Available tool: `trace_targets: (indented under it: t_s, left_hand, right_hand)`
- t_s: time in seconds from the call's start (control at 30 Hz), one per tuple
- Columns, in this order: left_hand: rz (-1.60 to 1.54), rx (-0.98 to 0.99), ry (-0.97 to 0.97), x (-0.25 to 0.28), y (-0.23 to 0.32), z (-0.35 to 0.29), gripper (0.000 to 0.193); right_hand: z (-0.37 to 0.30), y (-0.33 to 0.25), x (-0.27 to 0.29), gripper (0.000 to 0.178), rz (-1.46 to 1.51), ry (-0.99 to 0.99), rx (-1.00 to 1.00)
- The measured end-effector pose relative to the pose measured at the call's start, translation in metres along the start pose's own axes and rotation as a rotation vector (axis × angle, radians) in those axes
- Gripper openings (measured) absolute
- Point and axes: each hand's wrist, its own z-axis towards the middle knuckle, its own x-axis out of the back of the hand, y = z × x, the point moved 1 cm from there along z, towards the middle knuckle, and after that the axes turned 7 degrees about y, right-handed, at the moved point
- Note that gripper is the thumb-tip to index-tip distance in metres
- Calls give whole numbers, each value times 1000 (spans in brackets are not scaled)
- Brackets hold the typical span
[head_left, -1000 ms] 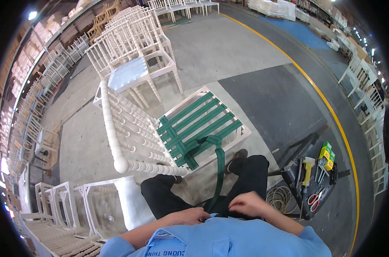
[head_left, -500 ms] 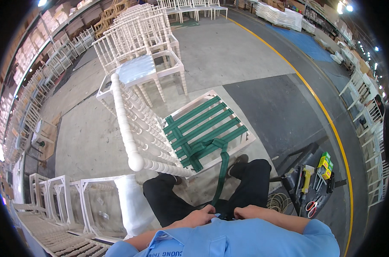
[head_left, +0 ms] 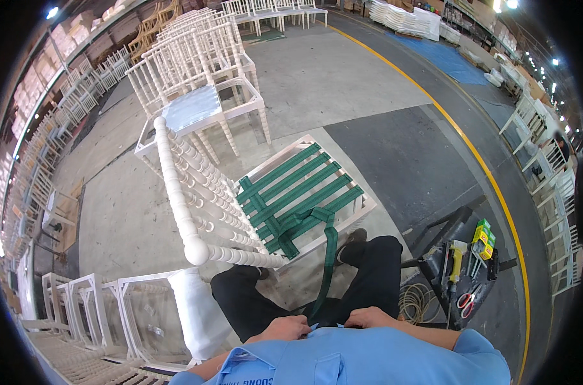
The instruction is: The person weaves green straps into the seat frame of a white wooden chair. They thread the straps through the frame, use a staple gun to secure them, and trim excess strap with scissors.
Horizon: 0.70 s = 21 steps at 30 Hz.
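Observation:
A white chair with beaded, turned spindles stands before my knees, its back toward the left. Green webbing straps span its open seat frame, several one way and a shorter one crossing them near the back. One loose length of green strap loops over the front straps and hangs down between my legs to my waist. Beside its lower end, my left hand is closed, with curled fingers at my shirt's hem. My right hand is likewise closed at the hem. What either one grips is hidden.
At right, a black stand bears a yellow-handled tool, red-handled scissors and yellow-green boxes. A coiled hose lies beside it. White chair frames sit at lower left; more chairs stand ahead.
The view has shifted slightly, moving the chair left in the picture. My left hand has drawn a little left, away from the strap's lower end. The webbing looks unchanged.

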Motion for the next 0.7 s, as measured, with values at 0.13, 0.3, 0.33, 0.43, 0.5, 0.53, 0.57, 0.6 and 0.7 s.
trace_targets:
  t_s: [0.13, 0.3, 0.33, 0.43, 0.5, 0.53, 0.57, 0.6, 0.7]
  left_hand:
    - [-118, 124, 122, -3, -3, -15, 34]
    - [-50, 496, 265, -15, -14, -44, 38]
    - [-83, 527, 273, -15, -18, -46, 38]
    - [-213, 539, 296, -21, -28, -49, 38]
    - [-257, 528, 302, -24, -34, -47, 38]
    - [-272, 524, 305, -26, -35, -46, 38]
    - [-289, 521, 308, -29, -35, -45, 38]
    - [-301, 514, 306, -30, -35, -43, 38]
    - [-334, 510, 302, -33, -36, -41, 39]
  right_hand:
    - [9, -7, 2, 22, 26, 7, -12]
    - [10, -5, 4, 22, -4, -63, -68]
    - [11, -6, 7, 23, -13, -83, -87]
    - [14, -6, 7, 24, -36, -130, -127]
    - [17, -4, 5, 24, -24, -145, -148]
    - [19, -3, 4, 23, -4, -145, -159]
    - [20, -2, 2, 23, 15, -146, -168]
    - [20, -2, 1, 22, 27, -134, -187]
    - [21, -1, -1, 20, 60, -110, -216]
